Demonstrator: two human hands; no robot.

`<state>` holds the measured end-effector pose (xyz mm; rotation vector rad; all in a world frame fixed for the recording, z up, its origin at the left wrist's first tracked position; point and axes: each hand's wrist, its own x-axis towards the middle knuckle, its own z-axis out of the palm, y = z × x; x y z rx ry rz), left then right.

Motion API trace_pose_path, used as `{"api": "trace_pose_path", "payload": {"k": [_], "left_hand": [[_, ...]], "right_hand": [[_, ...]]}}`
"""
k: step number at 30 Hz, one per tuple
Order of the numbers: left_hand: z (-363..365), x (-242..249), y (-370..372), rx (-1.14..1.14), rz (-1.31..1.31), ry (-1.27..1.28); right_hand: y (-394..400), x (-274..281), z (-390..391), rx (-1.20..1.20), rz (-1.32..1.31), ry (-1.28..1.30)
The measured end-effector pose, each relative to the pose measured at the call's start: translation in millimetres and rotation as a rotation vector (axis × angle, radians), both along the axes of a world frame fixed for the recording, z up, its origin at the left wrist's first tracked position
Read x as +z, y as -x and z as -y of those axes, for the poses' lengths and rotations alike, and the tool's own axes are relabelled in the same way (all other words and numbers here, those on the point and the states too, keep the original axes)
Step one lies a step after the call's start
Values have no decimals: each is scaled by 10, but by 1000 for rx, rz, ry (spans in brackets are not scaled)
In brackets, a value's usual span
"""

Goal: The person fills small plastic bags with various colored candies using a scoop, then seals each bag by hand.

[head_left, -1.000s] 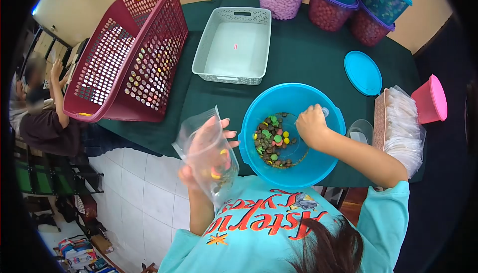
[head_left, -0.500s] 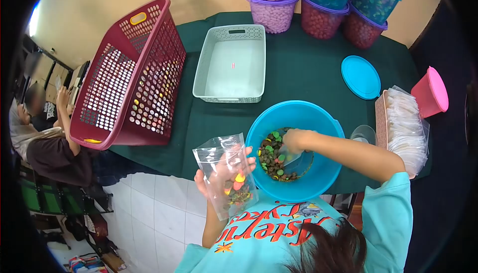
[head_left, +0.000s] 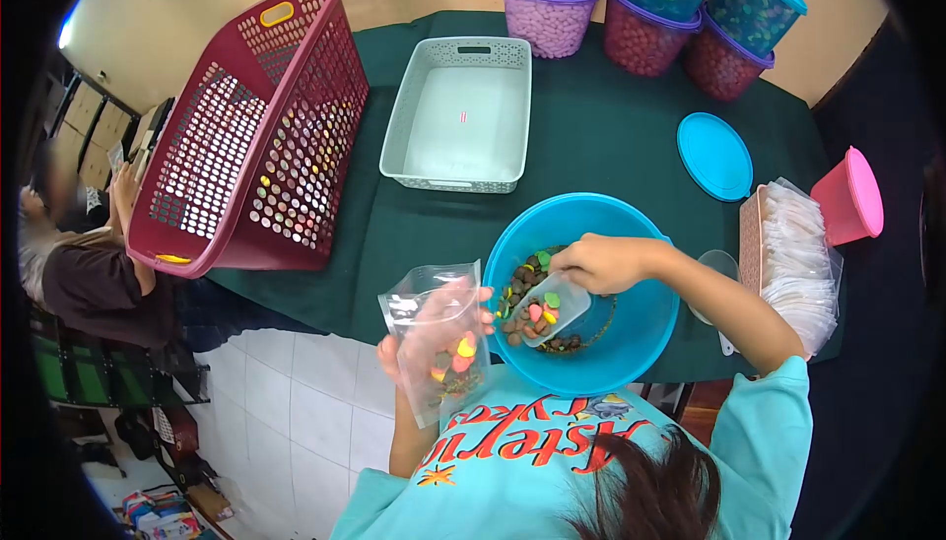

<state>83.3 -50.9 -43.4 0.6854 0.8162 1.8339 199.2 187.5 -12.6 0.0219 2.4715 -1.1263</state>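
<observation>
My left hand [head_left: 441, 319] is closed around a clear plastic pouch [head_left: 410, 315], holding it upright to the left of the blue basin. Yellow, pink and brown pieces [head_left: 459, 361] lie in the pouch's lower part, with finer crumbs. Inside the blue basin [head_left: 652, 331], my right hand [head_left: 603, 260] grips a translucent plastic scoop [head_left: 572, 305]. Pink, yellow, brown and green pieces [head_left: 538, 315] fill the scoop's front. Below it, dark brown and green pieces [head_left: 514, 289] cover the basin's left side. The pouch's top edge is apart from the scoop.
A maroon laundry basket [head_left: 296, 136] and a pale green tray [head_left: 456, 121] stand on the left. Lidded tubs [head_left: 645, 37] are stacked behind. Rightward are a blue lid [head_left: 714, 156], a box of clear pouches [head_left: 793, 254] and a pink container [head_left: 847, 195]. Another person [head_left: 99, 284] sits far left.
The scoop has risen from the pile in the basin, now loaded with pieces and tilted toward the left. My left hand keeps the pouch in nearly the same place.
</observation>
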Motion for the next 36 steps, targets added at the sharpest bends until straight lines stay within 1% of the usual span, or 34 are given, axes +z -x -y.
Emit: {"api": "trace_pose_path", "payload": {"k": [1,2,4,5,6,7,8,9,10,12,13,14,16,17,18,19,20,21,22,23,24,26,28,30,32,33,35,36], "left_hand": [[10,-40,-8,19,153,-102],[23,-4,-12,22,155,-104],[57,129,-13,162,-242,-39],[71,150,-20,211,-310,-1],[72,207,-29,215,-309,-1],[64,297,-38,202,-566,63],[47,383,-45,187,-823,127],[4,450,-85,191,-951,123],[-22,492,-121,197,-954,117],[-54,535,-199,148,-1059,237],[-81,522,-226,166,-1091,215],[-101,540,-259,167,-1094,213],[-133,583,-329,145,-1080,256],[-160,548,-345,181,-1134,205],[-167,539,-372,182,-1136,205],[-171,532,-397,185,-1104,240],[-170,527,-410,187,-1072,275],[-165,526,-402,190,-1072,274],[-161,528,-381,213,-1129,242],[-161,530,-366,238,-1186,210],[-155,528,-368,246,-1186,210],[-137,525,-371,305,-1066,253],[-127,499,-334,360,-1076,224],[-133,511,-316,422,-1086,192],[-155,551,-306,473,-1124,206],[-175,548,-301,486,-1124,202],[-230,518,-316,539,-1154,205],[-257,521,-339,548,-1154,205]], "right_hand": [[-39,100,-16,4,3,-2],[-81,218,-29,10,-20,4],[-179,439,-74,17,-41,10],[-231,543,-108,-5,-60,-31],[-265,652,-128,-26,-81,-73],[-282,777,-134,-20,-82,-75],[-296,911,-141,-78,-95,-126],[-312,1027,-139,-137,-110,-180],[-324,1110,-116,-134,-115,-187],[-320,1237,-19,-192,-206,-372],[-301,1291,69,-186,-176,-512],[-288,1277,164,-187,-180,-515],[-284,1219,391,-29,-423,-843],[-266,1215,525,16,-419,-882],[-247,1212,650,63,-415,-923],[-241,1192,738,72,-366,-1027],[-250,1219,743,74,-368,-1029],[-265,1268,750,39,-365,-1085],[-272,1300,750,4,-363,-1142],[-287,1311,716,-82,-400,-1163],[-309,1327,664,-77,-405,-1165],[-372,1361,538,-219,-393,-1124],[-408,1233,429,-226,-359,-1129],[-413,982,376,-130,-82,-1117],[-448,595,327,0,-68,-1009],[-456,506,327,6,-75,-1017],[-475,412,333,-167,-309,-701],[-477,430,350,-160,-314,-704]]}}
